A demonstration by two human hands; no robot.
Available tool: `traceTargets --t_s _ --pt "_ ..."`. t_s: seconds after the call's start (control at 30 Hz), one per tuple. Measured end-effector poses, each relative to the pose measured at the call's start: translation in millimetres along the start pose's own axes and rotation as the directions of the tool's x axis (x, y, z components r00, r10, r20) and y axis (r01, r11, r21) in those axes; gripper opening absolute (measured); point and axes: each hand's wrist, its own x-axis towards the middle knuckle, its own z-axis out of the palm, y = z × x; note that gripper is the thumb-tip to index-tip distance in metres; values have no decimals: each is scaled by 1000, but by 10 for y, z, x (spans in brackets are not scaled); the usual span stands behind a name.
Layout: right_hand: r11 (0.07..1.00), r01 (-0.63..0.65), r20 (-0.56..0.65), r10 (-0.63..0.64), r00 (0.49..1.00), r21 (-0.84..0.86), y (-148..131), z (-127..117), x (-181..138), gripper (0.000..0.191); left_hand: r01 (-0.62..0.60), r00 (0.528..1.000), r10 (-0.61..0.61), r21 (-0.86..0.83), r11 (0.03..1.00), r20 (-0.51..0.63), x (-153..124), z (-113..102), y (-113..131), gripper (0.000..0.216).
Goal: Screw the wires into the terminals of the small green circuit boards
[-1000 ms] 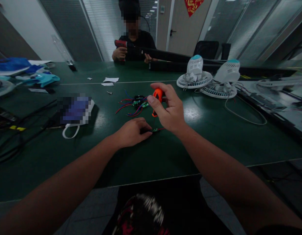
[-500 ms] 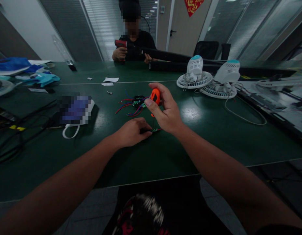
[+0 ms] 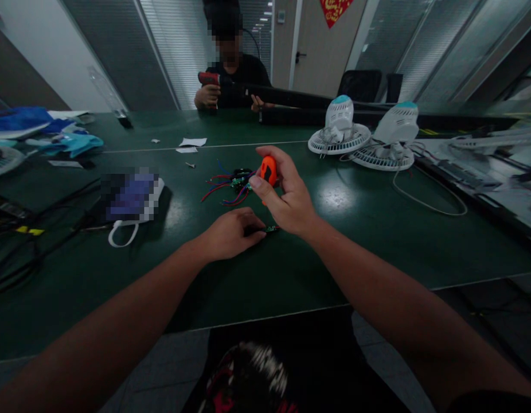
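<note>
My right hand [image 3: 288, 195] is closed round the orange handle of a screwdriver [image 3: 268, 171], held upright over a small green circuit board [image 3: 272, 229] on the dark green table [image 3: 369, 229]. My left hand [image 3: 233, 232] rests on the table with curled fingers pressed on the board's left end, pinning it. Just behind lies a heap of small green boards with red and blue wires [image 3: 231, 184].
Two white desk fans [image 3: 339, 133] [image 3: 392, 140] lie at the back right with a white cable. A pouch with a white strap [image 3: 130, 201] and black cables sit to the left. Paper scraps [image 3: 192, 142] lie further back. A person opposite holds a red tool [image 3: 209, 79].
My right hand with the screwdriver has shifted slightly left and its fingers have turned round the handle. My left hand stays on the board.
</note>
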Motion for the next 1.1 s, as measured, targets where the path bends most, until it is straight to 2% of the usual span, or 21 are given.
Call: traceTargets --t_s 0.3,0.77,1.1 --pt "999 30 18 -31 999 27 -21 5 2 43 15 999 -19 -86 996 -42 -11 21 0 22" --pt "1000 9 102 -11 995 18 -19 38 -34 54 -9 999 5 -77 997 -45 -14 21 -2 25" --pt "997 8 105 -16 994 80 -24 35 -38 56 6 998 -12 -99 995 -54 -13 25 8 23"
